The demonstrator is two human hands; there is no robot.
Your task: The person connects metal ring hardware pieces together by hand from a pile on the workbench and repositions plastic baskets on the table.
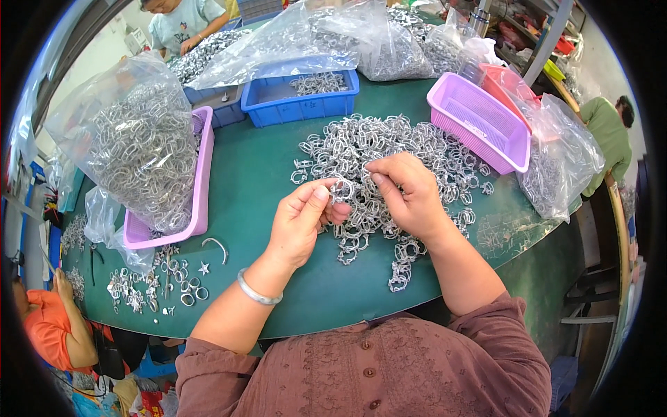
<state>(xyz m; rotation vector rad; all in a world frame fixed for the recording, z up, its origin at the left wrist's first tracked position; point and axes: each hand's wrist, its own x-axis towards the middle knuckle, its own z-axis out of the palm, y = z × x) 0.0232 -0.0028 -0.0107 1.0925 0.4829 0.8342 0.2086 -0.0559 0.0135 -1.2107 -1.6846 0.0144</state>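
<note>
My left hand (303,217) pinches a small silver metal ring piece (342,189) between thumb and fingertips, with its other fingers curled below. Close by on the right, my right hand (410,189) has its thumb and forefinger drawn together; whatever they hold, if anything, is too small to make out. Both hands hover over the near side of a large pile of linked silver metal ring pieces (389,135) on the green table (257,174). A few linked pieces (403,267) trail from the pile toward me.
At left, a pink basket (201,201) bears a clear bag of silver pieces (132,139). Loose rings and stars (149,285) lie near it. Beyond the pile are a blue bin (302,105) and a purple basket (479,125). Co-workers (184,21) sit around the table.
</note>
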